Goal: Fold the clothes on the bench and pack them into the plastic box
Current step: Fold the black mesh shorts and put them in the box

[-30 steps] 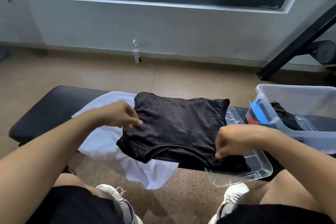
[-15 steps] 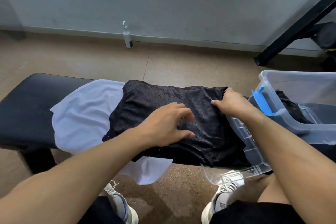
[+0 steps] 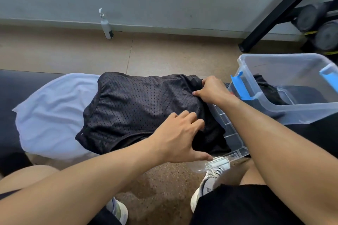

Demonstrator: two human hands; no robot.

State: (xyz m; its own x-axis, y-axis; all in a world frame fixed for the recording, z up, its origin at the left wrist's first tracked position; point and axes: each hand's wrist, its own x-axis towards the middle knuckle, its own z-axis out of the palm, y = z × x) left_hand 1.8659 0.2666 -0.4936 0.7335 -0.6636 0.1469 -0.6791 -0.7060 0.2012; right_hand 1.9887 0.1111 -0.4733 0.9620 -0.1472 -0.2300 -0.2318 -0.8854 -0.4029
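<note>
Head view: a black mesh garment (image 3: 139, 107) is spread across the middle of the bench (image 3: 7, 97), laid over a white cloth (image 3: 53, 111) whose left part and near edge stick out from under it. Its right edge overlaps a clear lid (image 3: 232, 133) lying flat on the bench. The left hand (image 3: 180, 140) is pressed on the garment's near right corner with fingers spread and nothing gripped. The right hand (image 3: 213, 90) is closed on the fabric at the far right corner. The two hands are apart.

One clear plastic box (image 3: 300, 113) is seen at the right end of the bench, tilted toward the person, with two blue latches (image 3: 240, 87). One dark garment (image 3: 267, 91) lies inside it; whether more is under that cannot be told.

Two pieces of clothing are counted on the bench. Two white shoes (image 3: 210, 184) are seen on the floor below, and one small bottle (image 3: 106, 24) stands by the far wall.
</note>
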